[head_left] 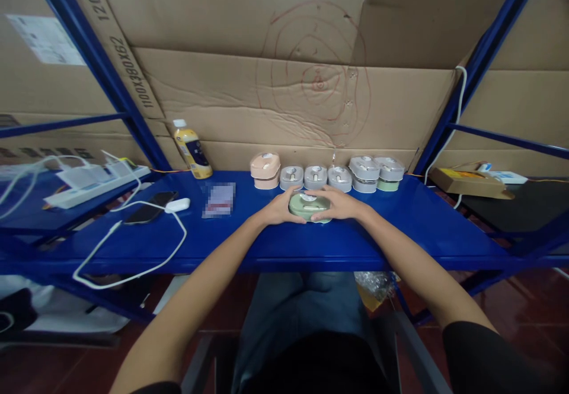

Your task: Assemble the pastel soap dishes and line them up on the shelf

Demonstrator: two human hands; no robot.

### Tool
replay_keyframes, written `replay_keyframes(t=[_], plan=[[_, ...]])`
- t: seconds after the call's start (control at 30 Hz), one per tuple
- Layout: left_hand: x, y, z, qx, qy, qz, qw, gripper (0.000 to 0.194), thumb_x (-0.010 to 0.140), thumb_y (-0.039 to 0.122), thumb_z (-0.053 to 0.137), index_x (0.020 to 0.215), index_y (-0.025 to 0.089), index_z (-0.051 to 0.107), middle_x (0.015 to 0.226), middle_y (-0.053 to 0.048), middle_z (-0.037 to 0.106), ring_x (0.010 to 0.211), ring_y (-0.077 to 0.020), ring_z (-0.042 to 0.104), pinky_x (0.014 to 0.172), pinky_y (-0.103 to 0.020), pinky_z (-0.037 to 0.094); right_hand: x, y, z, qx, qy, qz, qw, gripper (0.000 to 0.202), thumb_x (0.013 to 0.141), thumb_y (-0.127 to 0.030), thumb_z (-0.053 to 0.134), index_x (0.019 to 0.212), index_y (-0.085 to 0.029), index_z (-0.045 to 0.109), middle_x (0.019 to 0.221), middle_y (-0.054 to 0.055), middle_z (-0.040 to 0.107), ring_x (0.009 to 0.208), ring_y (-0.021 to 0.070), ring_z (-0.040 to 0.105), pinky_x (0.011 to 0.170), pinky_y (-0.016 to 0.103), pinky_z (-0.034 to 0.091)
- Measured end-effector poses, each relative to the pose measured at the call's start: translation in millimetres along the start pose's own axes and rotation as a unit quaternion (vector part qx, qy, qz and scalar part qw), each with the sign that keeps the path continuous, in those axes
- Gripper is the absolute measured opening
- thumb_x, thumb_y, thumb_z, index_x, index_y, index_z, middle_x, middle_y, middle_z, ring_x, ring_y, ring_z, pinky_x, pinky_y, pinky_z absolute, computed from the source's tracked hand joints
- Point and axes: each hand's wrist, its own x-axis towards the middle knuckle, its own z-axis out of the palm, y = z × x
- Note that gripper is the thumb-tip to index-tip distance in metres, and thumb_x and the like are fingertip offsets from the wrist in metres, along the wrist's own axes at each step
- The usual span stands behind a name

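A green oval container [310,204] rests on the blue table, near its middle. My left hand [283,207] is wrapped round its left side, and my right hand [336,204] grips its right side. Just behind my hands stand several small grey containers [315,177] in a row. At the left end of that row is a pink container [265,170]. Toward the right end are a taller grey container [364,173] and a grey-topped one with a green base [388,173].
On the left are a yellow bottle [192,150], a blurred packet [219,199], a dark phone [151,207], a white cable [184,234] and a power strip [98,186]. Cardboard [222,86] stands behind the blue table [427,222]. A flat box [471,183] lies at the right.
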Motion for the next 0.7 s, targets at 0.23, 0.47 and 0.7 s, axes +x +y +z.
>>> replay_keyframes(t=[0.23,0.47,0.7], plan=[[-2,2,-3.0,0.01,0.003,0.011,1.0,0.101,0.06,0.048,0.094,0.145,0.019,0.046,0.143,-0.015,0.06,0.131,-0.0363,0.058,0.112,-0.053,0.045,-1,2,6,-0.018,-0.012,0.0,1.0,0.093,0.084,-0.069,0.072,0.161,-0.031,0.038,0.128,0.012,0.057,0.116,0.0324,0.062,0.101,0.051,0.052],[1,-3,-3.9,-0.024,0.009,0.009,1.0,0.103,0.058,0.047,0.095,0.144,0.019,0.047,0.144,-0.016,0.059,0.133,-0.036,0.058,0.115,-0.055,0.043,-1,12,4,0.005,0.013,-0.033,0.999,0.103,0.071,-0.06,0.087,0.157,-0.024,0.044,0.129,0.014,0.063,0.12,0.034,0.062,0.105,0.052,0.05],[4,-3,-4.4,0.059,0.187,0.054,0.979,0.071,0.088,0.042,0.07,0.148,0.018,0.041,0.14,-0.017,0.059,0.134,-0.0309,0.057,0.116,-0.052,0.044,6,21,-27,-0.104,0.222,0.173,0.954,0.089,0.08,-0.065,0.075,0.154,-0.023,0.049,0.134,0.019,0.062,0.122,0.0389,0.061,0.103,0.052,0.048]])
